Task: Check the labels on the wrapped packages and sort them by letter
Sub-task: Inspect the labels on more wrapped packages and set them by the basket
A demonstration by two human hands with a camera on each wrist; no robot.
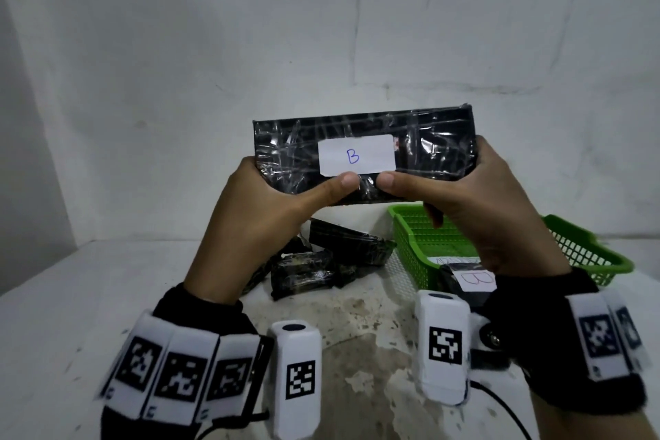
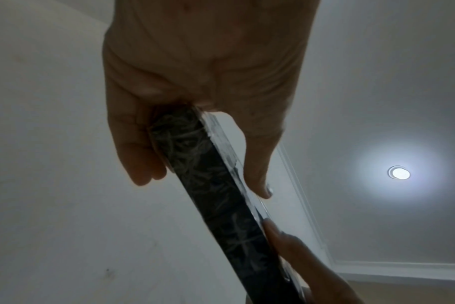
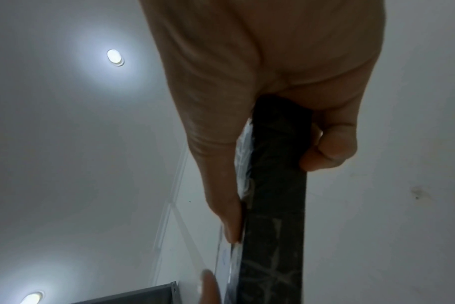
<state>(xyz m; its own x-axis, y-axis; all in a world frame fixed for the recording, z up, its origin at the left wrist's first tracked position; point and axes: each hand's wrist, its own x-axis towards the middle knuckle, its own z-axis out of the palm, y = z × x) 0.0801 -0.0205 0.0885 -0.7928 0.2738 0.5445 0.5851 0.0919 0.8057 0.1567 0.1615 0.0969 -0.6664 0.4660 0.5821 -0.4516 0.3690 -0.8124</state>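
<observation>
A flat black wrapped package is held up in front of the wall, its white label reading "B" turned toward me. My left hand grips its left end and my right hand grips its right end, both thumbs pressed on the front just below the label. In the left wrist view the package shows edge-on between thumb and fingers of my left hand. The right wrist view shows the same package pinched by my right hand.
A pile of several black wrapped packages lies on the white table below my hands. A green plastic basket stands at the right, with a black package labelled "B" by its front.
</observation>
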